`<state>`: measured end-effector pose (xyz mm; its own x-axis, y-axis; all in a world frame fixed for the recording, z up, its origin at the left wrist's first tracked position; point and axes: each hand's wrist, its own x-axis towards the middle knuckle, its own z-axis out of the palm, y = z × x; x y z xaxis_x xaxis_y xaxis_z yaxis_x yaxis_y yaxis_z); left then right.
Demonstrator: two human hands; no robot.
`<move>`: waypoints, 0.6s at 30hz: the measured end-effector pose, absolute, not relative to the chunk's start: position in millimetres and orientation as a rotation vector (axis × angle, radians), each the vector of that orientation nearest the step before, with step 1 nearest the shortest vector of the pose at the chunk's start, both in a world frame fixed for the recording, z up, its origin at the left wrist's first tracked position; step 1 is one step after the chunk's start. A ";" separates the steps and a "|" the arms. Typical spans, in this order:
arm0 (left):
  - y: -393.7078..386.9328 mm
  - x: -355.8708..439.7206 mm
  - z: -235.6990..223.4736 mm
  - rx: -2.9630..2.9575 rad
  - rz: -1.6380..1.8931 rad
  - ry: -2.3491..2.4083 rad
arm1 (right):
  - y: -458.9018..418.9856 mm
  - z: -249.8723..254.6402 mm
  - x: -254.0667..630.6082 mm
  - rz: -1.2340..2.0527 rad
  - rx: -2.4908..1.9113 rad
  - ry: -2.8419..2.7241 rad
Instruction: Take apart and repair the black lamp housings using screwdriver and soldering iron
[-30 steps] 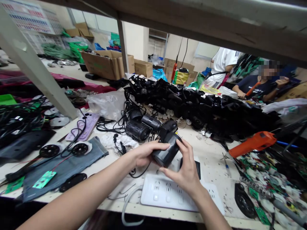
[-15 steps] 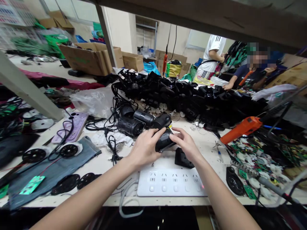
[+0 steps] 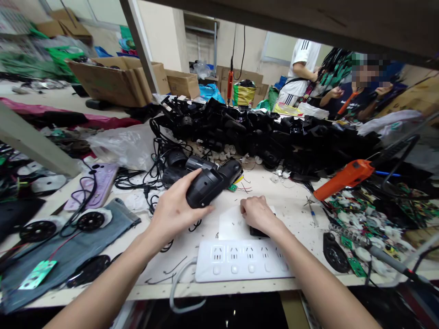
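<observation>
Here, the left hand [image 3: 175,208] clamps a black housing [image 3: 206,186]; the right hand [image 3: 259,214] curls palm-down, grip unclear.

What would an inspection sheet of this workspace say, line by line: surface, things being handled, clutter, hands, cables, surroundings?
Surface: white bench, power strip near its front edge.
Things: black device, held tilted; black part, partly hidden.
Clutter: black parts heaped behind; circuit boards and orange tool at right.
Hands: left hand grips the black device; right hand is at the black part, hold unclear.
Cables: white cord from the power strip; black cables tangled left.
Surroundings: two people, cardboard boxes beyond.
</observation>
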<state>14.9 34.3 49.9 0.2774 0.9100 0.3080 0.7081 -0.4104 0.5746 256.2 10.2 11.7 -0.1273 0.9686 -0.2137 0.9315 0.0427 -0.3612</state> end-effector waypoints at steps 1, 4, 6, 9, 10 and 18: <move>31.6 14.1 48.5 2.227 0.856 1.461 | 10.3 12.4 254.7 0.623 -2.022 -2.261; 25.5 11.3 42.9 2.227 0.838 1.420 | 8.6 17.6 250.0 0.574 -1.976 -2.394; 23.8 8.4 39.2 2.211 0.829 1.431 | 5.1 20.1 245.5 0.558 -1.905 -2.452; 23.1 3.6 34.4 2.174 0.823 1.478 | -0.5 19.3 239.5 0.553 -1.820 -2.496; 22.9 1.9 33.1 2.166 0.826 1.486 | -1.3 18.3 239.1 0.552 -1.810 -2.494; 18.9 -11.6 28.9 2.136 0.810 1.527 | 10.0 19.4 263.0 0.664 -1.944 -2.358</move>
<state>-11.6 18.9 28.9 0.2393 0.9439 0.2275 0.7178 -0.3298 0.6132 263.0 10.0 19.4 -0.2271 0.9403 -0.2536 0.9344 0.1369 -0.3289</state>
